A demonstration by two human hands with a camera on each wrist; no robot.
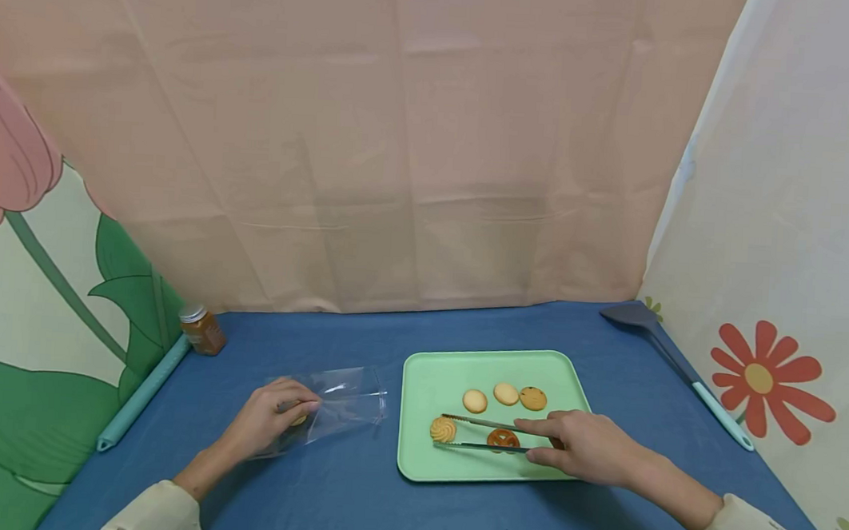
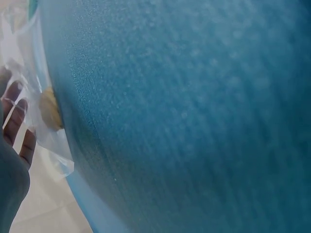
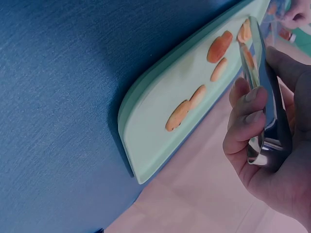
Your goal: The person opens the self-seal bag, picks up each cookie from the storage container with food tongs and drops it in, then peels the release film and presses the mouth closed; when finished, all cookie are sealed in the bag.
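Observation:
My left hand (image 1: 268, 421) pinches a clear plastic bag (image 1: 353, 397) on the blue cloth, left of the green tray (image 1: 422, 377). Inside the bag lies a pale cookie (image 2: 50, 109), partly behind the fingers in the head view. Over the tray, my right hand (image 1: 588, 446) grips metal tongs (image 3: 276, 124) between thumb and fingers. The tongs' tips are spread at either side of a swirled cookie (image 1: 442, 430); contact is hard to tell. A brown pretzel-shaped cookie (image 1: 504, 438) sits between the tong arms, nearer the hand.
Behind the tongs, two plain round cookies (image 1: 475, 400) and a speckled cookie (image 1: 533, 398) lie on the tray. A spatula (image 1: 668, 354) rests along the right edge. At the left are a lidded jar (image 1: 203, 331) and a teal roll (image 1: 144, 394).

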